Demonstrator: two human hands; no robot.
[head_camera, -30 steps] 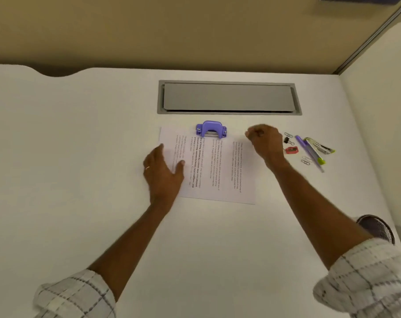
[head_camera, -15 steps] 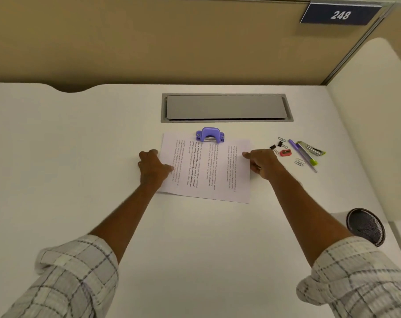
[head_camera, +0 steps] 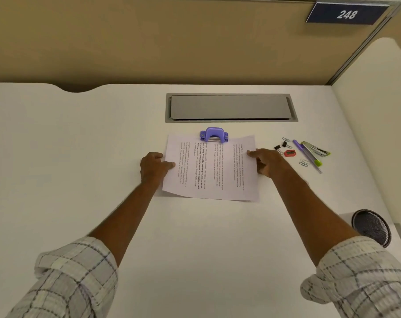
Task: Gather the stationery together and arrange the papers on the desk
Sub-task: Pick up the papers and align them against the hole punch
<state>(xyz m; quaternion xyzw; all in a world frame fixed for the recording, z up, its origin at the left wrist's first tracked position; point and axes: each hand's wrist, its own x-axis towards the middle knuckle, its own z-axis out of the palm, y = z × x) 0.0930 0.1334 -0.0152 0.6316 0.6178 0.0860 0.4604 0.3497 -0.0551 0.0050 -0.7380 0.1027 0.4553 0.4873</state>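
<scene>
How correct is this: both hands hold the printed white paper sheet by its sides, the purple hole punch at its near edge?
No: the head view shows the purple hole punch at the far edge of the printed white paper sheet. The left hand and right hand hold its sides.

Papers (head_camera: 212, 171) on desk (head_camera: 80, 145); hole punch (head_camera: 214, 134) behind; stationery (head_camera: 302, 152) right.

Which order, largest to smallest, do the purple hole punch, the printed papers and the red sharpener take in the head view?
1. printed papers
2. purple hole punch
3. red sharpener
All lie about equally far away, so the ranking holds.
</scene>
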